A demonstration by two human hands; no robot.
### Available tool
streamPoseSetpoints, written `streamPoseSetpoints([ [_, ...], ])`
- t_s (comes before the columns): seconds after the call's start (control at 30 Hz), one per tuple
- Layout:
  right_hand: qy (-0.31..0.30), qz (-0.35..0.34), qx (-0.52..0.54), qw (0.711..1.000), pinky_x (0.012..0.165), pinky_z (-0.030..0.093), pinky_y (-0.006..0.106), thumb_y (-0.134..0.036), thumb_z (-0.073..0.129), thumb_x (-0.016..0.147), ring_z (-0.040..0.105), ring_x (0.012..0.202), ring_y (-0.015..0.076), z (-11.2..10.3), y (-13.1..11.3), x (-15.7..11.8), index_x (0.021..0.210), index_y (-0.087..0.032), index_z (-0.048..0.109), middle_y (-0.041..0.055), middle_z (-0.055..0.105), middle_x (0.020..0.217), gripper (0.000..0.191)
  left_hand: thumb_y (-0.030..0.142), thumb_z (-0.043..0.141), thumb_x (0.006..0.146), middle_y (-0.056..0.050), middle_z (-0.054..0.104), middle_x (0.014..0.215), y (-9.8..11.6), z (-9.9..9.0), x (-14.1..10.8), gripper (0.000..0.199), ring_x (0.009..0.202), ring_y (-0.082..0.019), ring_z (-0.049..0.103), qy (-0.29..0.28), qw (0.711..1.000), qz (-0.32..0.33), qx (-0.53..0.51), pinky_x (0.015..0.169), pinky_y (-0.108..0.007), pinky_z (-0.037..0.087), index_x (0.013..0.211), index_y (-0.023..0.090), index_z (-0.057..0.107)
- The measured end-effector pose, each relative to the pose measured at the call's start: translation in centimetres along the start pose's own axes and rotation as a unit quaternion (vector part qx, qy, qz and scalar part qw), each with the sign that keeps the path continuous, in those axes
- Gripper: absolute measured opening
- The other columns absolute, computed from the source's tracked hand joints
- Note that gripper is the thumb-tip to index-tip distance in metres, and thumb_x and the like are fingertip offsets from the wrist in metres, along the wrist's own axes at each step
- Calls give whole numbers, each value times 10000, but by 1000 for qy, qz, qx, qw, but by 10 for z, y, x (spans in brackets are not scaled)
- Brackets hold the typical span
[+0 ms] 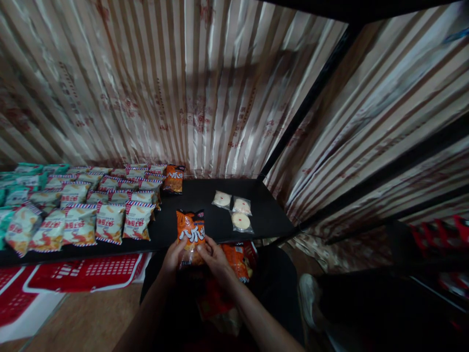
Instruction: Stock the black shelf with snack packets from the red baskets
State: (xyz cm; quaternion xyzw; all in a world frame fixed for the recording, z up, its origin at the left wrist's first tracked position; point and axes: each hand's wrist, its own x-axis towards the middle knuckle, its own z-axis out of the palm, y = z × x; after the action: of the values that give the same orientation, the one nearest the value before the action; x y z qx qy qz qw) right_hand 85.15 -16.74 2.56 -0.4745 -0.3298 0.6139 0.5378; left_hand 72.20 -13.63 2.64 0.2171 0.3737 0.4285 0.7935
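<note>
An orange snack bag (pixel 191 230) with white lettering is held upright between my two hands at the front edge of the black shelf (pixel 205 195). My left hand (pixel 173 256) grips its left side, thumb on the front. On the other side, my right hand (pixel 216 256) is closed on the bag's right edge, thumb across the lower front. A similar orange bag (pixel 173 179) stands at the back of the shelf, beside rows of white snack bags (pixel 110 220) with striped edges. Below the shelf edge, near my right hand, lies another orange packet (pixel 236 261).
Three clear-wrapped round, pale items (pixel 241 221) lie on the shelf's right part. Green bags (pixel 22 188) stand at far left. Red baskets (pixel 86 274) sit under the shelf. A black metal post (pixel 311 102) slants up at the right, before a striped curtain (pixel 205 98).
</note>
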Motion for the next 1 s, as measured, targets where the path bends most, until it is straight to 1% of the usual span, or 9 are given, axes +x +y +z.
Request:
streamPoseSetpoints([
  [0.1, -38, 17, 10, 999, 830, 489, 380, -423, 719, 656, 670, 829, 211, 2, -9, -2, 1114, -213, 544, 33, 702, 921, 533, 447, 664, 685, -132, 706, 892, 2, -1, 1, 470, 822, -278, 673, -12, 1000, -12, 16, 724, -384, 536, 1013, 113, 631],
  [0.17, -42, 12, 13, 999, 804, 496, 365, -415, 715, 660, 669, 804, 205, 4, -11, -1, 1093, -211, 550, 24, 700, 906, 507, 469, 658, 679, -123, 708, 877, 3, 0, 3, 481, 802, -274, 675, -12, 999, -9, 38, 720, -383, 534, 1007, 118, 633],
  [0.23, -32, 3, 18, 999, 784, 501, 361, -415, 716, 650, 666, 793, 210, 5, -11, 0, 1047, -209, 564, 18, 696, 889, 472, 481, 672, 662, -109, 707, 895, 4, 0, 5, 499, 807, -263, 674, 8, 997, 12, 73, 733, -369, 529, 1015, 132, 624],
  [0.33, -6, -9, 23, 1000, 751, 508, 356, -415, 719, 633, 662, 758, 212, 5, -6, 4, 1001, -209, 562, 10, 690, 840, 450, 496, 703, 628, -101, 697, 960, 7, 2, 9, 550, 847, -248, 667, 55, 990, 39, 123, 752, -344, 521, 1040, 150, 592],
  [0.43, 31, -24, 27, 999, 711, 510, 332, -388, 731, 616, 655, 730, 203, 3, -1, 10, 1012, -205, 540, 11, 685, 819, 476, 504, 728, 595, -111, 680, 1019, 9, 2, 10, 609, 915, -257, 649, 72, 987, 45, 136, 793, -350, 511, 1062, 148, 569],
  [0.53, 61, -31, 32, 997, 690, 505, 307, -369, 739, 602, 648, 716, 189, 1, -1, 17, 1012, -200, 527, 11, 681, 819, 491, 472, 755, 580, -121, 669, 1052, 7, 1, 9, 644, 988, -275, 622, 71, 987, 48, 138, 861, -374, 486, 1092, 140, 552],
  [0.6, 66, -30, 37, 997, 694, 502, 303, -364, 740, 599, 646, 712, 183, 0, -3, 22, 1015, -202, 521, 11, 680, 826, 497, 449, 760, 587, -129, 658, 1082, 4, -1, 6, 668, 1023, -279, 607, 63, 987, 42, 143, 898, -382, 466, 1128, 134, 528],
  [0.77, 84, -29, 31, 996, 690, 493, 280, -368, 739, 599, 644, 715, 173, 1, -8, 31, 1012, -192, 525, 13, 681, 824, 497, 389, 752, 603, -132, 613, 1180, -1, -5, -1, 728, 1061, -277, 588, 11, 984, 26, 173, 918, -388, 455, 1220, 140, 458],
  [1.0, 77, -21, 21, 997, 694, 503, 304, -367, 742, 594, 652, 735, 189, 4, -8, 38, 1003, -192, 533, 24, 689, 845, 491, 343, 686, 613, -119, 632, 1148, 4, -11, 2, 721, 1053, -281, 586, 22, 959, 69, 273, 912, -406, 453, 1253, 113, 447],
])
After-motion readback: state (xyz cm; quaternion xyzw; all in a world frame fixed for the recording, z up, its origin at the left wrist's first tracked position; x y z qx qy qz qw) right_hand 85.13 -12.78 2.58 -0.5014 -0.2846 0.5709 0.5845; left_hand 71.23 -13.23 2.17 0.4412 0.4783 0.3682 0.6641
